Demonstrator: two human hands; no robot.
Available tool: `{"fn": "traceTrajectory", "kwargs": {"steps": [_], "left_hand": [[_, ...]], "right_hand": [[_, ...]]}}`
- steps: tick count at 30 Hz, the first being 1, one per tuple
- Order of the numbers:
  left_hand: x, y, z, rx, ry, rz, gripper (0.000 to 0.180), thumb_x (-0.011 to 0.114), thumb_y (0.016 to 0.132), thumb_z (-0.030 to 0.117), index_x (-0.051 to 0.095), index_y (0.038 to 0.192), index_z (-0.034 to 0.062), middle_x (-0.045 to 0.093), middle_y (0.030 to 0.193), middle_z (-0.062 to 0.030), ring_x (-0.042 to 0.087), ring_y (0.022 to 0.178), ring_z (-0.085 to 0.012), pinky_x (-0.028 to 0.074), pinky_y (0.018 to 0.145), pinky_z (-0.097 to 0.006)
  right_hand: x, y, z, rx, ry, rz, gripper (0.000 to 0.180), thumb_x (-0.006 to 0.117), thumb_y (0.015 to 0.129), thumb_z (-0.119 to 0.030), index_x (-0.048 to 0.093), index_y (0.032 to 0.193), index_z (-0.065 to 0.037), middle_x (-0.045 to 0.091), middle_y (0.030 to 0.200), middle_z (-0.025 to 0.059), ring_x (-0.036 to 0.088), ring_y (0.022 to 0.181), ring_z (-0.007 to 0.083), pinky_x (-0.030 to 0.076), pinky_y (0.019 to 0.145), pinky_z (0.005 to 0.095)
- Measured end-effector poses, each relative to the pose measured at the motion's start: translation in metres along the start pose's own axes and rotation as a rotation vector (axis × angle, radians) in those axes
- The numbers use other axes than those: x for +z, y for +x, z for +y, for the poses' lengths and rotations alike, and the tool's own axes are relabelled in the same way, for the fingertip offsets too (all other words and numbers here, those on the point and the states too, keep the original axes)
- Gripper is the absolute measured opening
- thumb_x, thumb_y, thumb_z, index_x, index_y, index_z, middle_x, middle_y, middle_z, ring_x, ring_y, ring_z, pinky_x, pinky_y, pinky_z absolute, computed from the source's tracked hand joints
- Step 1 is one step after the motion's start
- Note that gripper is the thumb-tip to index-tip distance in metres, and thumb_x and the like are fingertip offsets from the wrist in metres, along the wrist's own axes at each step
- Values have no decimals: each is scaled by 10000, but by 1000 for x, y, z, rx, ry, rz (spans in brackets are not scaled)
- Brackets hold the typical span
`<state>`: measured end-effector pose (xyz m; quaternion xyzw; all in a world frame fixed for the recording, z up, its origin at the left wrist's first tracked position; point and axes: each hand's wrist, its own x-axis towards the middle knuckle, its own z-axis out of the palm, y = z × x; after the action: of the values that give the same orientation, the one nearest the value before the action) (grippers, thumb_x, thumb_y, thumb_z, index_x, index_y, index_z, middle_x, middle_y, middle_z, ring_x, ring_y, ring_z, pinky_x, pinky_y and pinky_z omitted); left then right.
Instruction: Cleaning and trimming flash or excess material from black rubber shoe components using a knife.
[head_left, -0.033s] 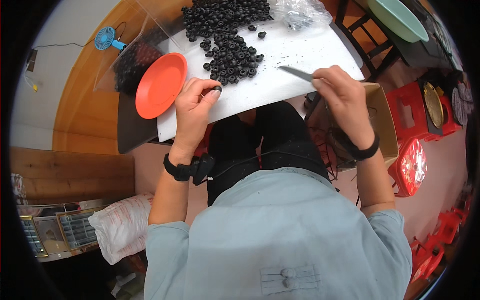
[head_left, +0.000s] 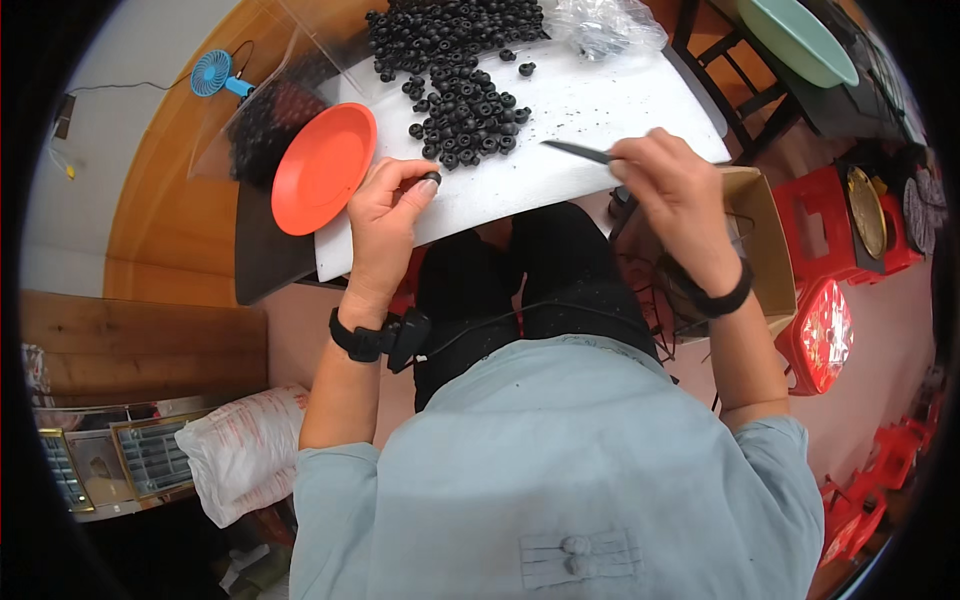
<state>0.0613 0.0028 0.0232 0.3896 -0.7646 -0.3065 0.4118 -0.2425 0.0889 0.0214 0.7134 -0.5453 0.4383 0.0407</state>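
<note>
My left hand (head_left: 388, 205) pinches a small round black part (head_left: 431, 178) between thumb and fingertips, at the near edge of a white board (head_left: 590, 100). In my right hand (head_left: 680, 195) is a small knife (head_left: 578, 151), its thin dark blade pointing left over the board, apart from the part. Beyond my left hand lies a heap of black rounded parts with holes (head_left: 470, 115), spreading to the board's far side. Dark crumbs are scattered between the heap and the knife. An orange-red plate (head_left: 325, 170) stands just left of my left hand.
A crumpled clear plastic bag (head_left: 605, 25) lies at the board's far right. Behind the plate is a clear panel beside a blue fan (head_left: 212, 74). A cardboard box (head_left: 765, 225) and red stools (head_left: 818, 335) stand to the right, below a green basin (head_left: 800, 40).
The knife has shifted left and slightly nearer, its blade now lying flatter in view. My left hand keeps its pinch on the black part, almost unmoved.
</note>
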Motion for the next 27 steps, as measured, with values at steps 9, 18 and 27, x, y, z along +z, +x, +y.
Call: {"fn": "traceTrajectory", "kwargs": {"steps": [9, 18, 27], "left_hand": [[6, -3, -20, 215, 492, 130, 83, 692, 844, 31, 705, 925, 17, 593, 888, -109, 543, 942, -316, 476, 787, -408], [9, -4, -24, 268, 562, 187, 148, 708, 837, 26, 719, 984, 26, 577, 906, -99, 541, 928, -304, 480, 777, -419], [5, -1, -23, 344, 682, 152, 149, 716, 813, 1, 711, 960, 23, 573, 878, -111, 540, 917, -307, 484, 781, -408]], "right_hand": [[69, 34, -19, -310, -269, -102, 66, 727, 807, -164, 674, 838, -138, 589, 808, 31, 603, 785, 246, 518, 634, 365], [91, 44, -7, -275, -340, -46, 79, 703, 806, -131, 704, 884, -126, 613, 844, 43, 618, 827, 264, 535, 682, 388], [88, 38, -13, -284, -280, 8, 84, 732, 842, -169, 705, 917, -142, 593, 814, 38, 598, 793, 258, 515, 673, 378]]}}
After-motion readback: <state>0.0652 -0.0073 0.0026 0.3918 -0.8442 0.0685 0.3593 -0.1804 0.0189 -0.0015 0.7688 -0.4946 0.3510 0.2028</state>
